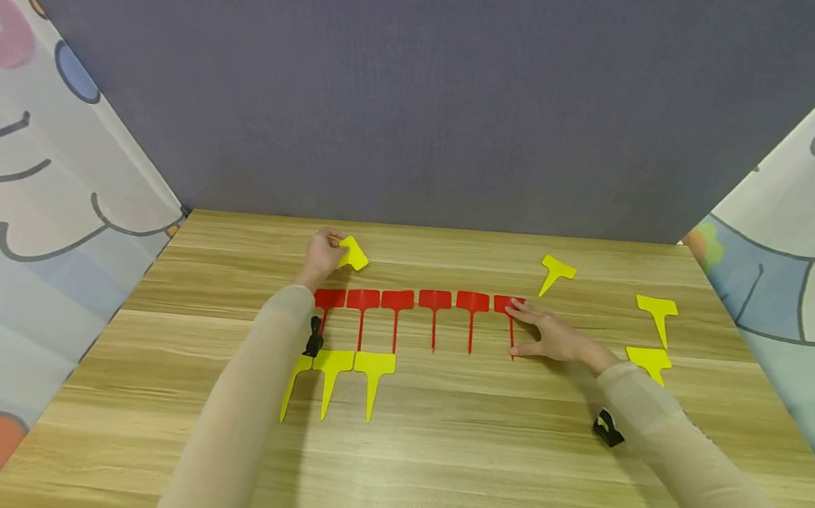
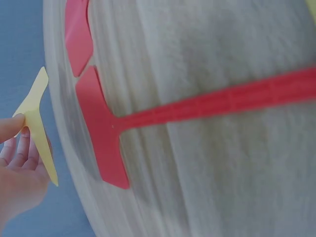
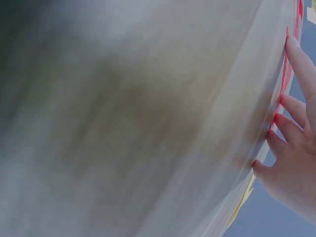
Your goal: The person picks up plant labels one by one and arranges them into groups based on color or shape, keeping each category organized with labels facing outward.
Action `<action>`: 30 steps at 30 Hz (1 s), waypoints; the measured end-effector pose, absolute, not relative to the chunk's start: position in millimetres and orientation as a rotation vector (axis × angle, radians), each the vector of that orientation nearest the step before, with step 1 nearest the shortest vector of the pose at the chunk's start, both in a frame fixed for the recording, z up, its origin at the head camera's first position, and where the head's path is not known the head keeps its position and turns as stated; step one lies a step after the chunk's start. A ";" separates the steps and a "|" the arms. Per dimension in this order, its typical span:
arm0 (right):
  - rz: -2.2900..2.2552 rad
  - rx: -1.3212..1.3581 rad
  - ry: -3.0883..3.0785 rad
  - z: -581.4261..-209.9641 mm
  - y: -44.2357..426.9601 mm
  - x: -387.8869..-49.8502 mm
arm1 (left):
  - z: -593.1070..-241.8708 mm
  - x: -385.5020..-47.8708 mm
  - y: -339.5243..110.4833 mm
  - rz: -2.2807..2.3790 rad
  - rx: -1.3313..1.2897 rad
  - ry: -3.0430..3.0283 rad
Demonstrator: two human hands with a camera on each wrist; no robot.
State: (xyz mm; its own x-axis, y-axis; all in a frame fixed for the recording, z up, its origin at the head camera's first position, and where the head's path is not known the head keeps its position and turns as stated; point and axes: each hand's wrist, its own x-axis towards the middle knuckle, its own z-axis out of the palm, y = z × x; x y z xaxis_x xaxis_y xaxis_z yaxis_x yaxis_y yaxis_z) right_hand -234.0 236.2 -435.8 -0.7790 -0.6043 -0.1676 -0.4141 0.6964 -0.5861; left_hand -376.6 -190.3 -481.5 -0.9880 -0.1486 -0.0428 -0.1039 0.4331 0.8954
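Note:
My left hand (image 1: 320,257) pinches a yellow T-shaped plant label (image 1: 354,254) between thumb and fingers, raised off the table past the left end of a red row. In the left wrist view, the thumb presses on the label's stem side (image 2: 33,118). Several red T-shaped plant labels (image 1: 435,299) lie side by side, heads away from me, stems toward me. With its fingers spread, my right hand (image 1: 552,338) touches the rightmost red label (image 1: 504,304) at head and stem. Below the row's left end lie three yellow labels (image 1: 374,362), the leftmost partly hidden by my left sleeve.
A loose yellow label (image 1: 557,268) lies at the back right. Two more, an upper label (image 1: 656,306) and a lower label (image 1: 647,358), lie further right, the lower one partly behind my right sleeve. A grey wall (image 1: 439,107) stands along the wooden table's (image 1: 472,479) far edge.

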 end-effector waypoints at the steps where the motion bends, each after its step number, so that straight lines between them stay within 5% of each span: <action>1: -0.760 -0.796 2.560 -435.7 236.2 -234.0 | -487.4 -383.6 -192.4 -1.625 0.265 -2.632; 11: -0.760 -0.800 2.565 -433.1 236.4 -232.5 | -408.0 -318.1 -157.7 -1.697 0.340 -2.632; 30: -0.756 -0.817 2.580 -433.7 236.0 -232.4 | -392.4 -289.3 -135.7 -2.047 0.356 -2.482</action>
State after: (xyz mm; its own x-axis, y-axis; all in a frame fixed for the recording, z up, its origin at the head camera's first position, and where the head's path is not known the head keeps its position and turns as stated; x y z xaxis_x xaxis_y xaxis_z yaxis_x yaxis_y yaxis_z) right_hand -232.4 236.0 -433.7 -0.7809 -0.6071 -0.1467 -0.4320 0.6946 -0.5752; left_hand -289.3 -135.7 -392.4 -0.9713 -0.1081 -0.2120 -0.2287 0.1780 0.9571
